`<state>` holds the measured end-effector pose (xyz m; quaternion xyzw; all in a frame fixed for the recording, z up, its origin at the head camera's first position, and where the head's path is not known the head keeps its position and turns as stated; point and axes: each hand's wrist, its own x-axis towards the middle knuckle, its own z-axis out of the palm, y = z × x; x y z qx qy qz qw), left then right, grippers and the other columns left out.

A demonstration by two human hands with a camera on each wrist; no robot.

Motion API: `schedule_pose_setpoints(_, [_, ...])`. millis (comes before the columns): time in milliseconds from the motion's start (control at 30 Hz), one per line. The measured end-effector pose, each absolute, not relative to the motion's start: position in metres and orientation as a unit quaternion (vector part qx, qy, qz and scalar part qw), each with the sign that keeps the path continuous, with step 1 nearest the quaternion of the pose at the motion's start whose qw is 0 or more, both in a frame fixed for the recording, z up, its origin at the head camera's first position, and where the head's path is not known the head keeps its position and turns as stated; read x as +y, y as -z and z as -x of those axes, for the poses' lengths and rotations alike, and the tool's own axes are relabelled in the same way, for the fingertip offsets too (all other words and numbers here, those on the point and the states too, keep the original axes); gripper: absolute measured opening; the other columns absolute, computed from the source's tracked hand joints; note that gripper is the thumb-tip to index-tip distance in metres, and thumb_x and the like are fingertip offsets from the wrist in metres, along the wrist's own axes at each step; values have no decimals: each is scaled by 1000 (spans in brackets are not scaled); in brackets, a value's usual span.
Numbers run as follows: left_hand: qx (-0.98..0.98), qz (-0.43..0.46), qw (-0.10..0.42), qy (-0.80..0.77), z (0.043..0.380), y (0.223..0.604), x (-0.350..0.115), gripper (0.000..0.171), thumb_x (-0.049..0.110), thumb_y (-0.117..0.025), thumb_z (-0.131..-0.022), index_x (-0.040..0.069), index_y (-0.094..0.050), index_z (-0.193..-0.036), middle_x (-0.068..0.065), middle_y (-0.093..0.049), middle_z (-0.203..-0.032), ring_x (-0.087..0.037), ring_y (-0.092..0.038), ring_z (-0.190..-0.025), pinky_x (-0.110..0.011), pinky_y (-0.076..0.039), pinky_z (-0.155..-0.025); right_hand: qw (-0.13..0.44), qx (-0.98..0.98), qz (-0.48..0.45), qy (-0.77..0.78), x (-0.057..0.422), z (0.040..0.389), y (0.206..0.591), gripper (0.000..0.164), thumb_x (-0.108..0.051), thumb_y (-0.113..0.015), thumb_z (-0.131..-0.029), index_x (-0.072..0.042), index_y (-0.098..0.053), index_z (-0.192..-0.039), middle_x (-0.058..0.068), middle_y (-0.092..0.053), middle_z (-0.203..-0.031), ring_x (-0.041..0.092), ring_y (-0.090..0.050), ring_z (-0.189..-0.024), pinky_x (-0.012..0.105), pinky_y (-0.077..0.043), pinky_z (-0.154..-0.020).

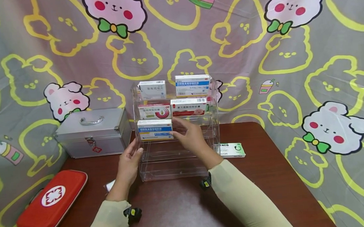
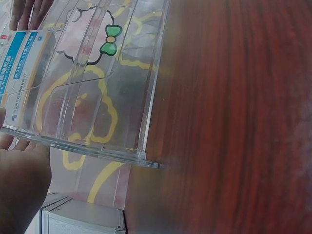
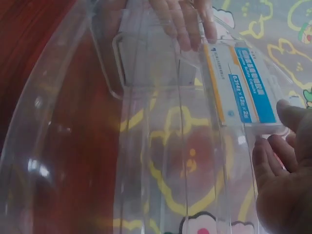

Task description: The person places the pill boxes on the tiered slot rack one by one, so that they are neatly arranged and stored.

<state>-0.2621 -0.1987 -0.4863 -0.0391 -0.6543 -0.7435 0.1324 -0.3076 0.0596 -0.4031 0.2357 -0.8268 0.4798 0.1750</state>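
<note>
A clear tiered rack [image 1: 174, 164] stands on the table, with boxes on its upper three tiers. On the third tier, at the left, sits a blue-and-white medicine box [image 1: 155, 130]. My right hand [image 1: 192, 136] pinches this box's right end, thumb at the front edge and fingers around the end. At the rack's left side my left hand [image 1: 128, 165] holds the clear side panel, thumb toward the front and fingers on the outer side. In the right wrist view the box [image 3: 241, 85] leans back on its tier, and the left hand's fingers [image 3: 180, 24] show beyond it.
Two boxes stand on the top tier, a white one [image 1: 152, 90] and a blue-and-white one [image 1: 193, 85]. Two red-and-white boxes fill the second tier. A green-and-white box [image 1: 232, 150] lies right of the rack. A silver case [image 1: 92, 134] and red first-aid pouch [image 1: 53, 201] are at left.
</note>
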Motion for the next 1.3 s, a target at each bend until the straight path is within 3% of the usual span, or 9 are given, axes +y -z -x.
schedule_pose_setpoints(167, [-657, 31, 128, 743, 262, 488, -199, 60, -5, -58, -108, -5, -39, -165, -24, -40, -171, -34, -35, -163, -15, -41, -123, 186, -844, -229, -449, 89, 290, 413, 50, -24, -88, -95, -13, -73, -142, 6, -80, -132, 25, -77, -121, 50, -65, -102])
schedule_pose_setpoints(300, [-658, 31, 121, 742, 264, 490, -198, 60, -3, -59, -109, -3, -39, -166, -20, -40, -172, -32, -34, -163, -18, -39, -126, 181, -841, -241, -450, 126, 274, 417, 48, -21, -89, -94, -11, -74, -138, 8, -81, -125, 25, -78, -113, 51, -68, -93])
schedule_pose_setpoints(533, [-655, 30, 124, 745, 264, 489, -198, 59, -3, -58, -109, -2, -40, -166, -20, -41, -172, -31, -35, -163, -18, -39, -126, 134, -829, -237, -488, 199, 261, 430, 44, -13, -90, -91, -4, -75, -131, 13, -81, -118, 19, -77, -104, 30, -66, -93])
schedule_pose_setpoints(767, [-660, 31, 118, 742, 265, 490, -199, 59, -4, -57, -110, -2, -40, -166, -20, -41, -172, -31, -35, -163, -17, -40, -125, 111, -860, -150, -475, 267, 262, 459, 30, -18, -88, -94, -7, -79, -120, 14, -81, -109, 8, -74, -92, 21, -62, -78])
schedule_pose_setpoints(967, [-658, 32, 118, 743, 264, 491, -200, 60, -2, -57, -110, -3, -38, -166, -20, -40, -172, -31, -34, -164, -19, -38, -126, 59, -888, -78, -450, 314, 286, 491, 50, -33, -88, -95, -4, -73, -133, 19, -77, -127, 22, -74, -109, 17, -61, -85])
schedule_pose_setpoints(1033, [-658, 31, 120, 743, 264, 490, -200, 60, -2, -58, -110, -3, -38, -166, -21, -40, -172, -32, -34, -164, -20, -38, -127, 44, -897, -61, -436, 326, 295, 499, 56, -34, -88, -95, -3, -70, -138, 21, -74, -135, 29, -73, -116, 22, -63, -91])
schedule_pose_setpoints(1133, [-657, 30, 119, 743, 265, 489, -200, 60, -2, -59, -109, -3, -38, -166, -21, -40, -172, -32, -34, -163, -21, -38, -127, 21, -905, -49, -422, 339, 306, 506, 64, -33, -88, -95, -2, -64, -145, 23, -69, -144, 39, -69, -126, 42, -63, -104])
schedule_pose_setpoints(1233, [-657, 27, 117, 744, 265, 488, -200, 61, -3, -58, -109, -3, -38, -166, -20, -40, -173, -31, -34, -164, -21, -37, -128, -2, -911, -59, -409, 346, 313, 508, 74, -32, -88, -95, 0, -56, -153, 26, -62, -152, 46, -64, -135, 61, -56, -113])
schedule_pose_setpoints(1300, [-657, 26, 117, 744, 265, 487, -200, 61, -3, -58, -109, -3, -38, -167, -20, -39, -173, -31, -33, -164, -22, -37, -128, -15, -912, -70, -405, 347, 317, 509, 80, -32, -89, -94, 1, -52, -158, 28, -59, -156, 48, -60, -140, 66, -52, -116])
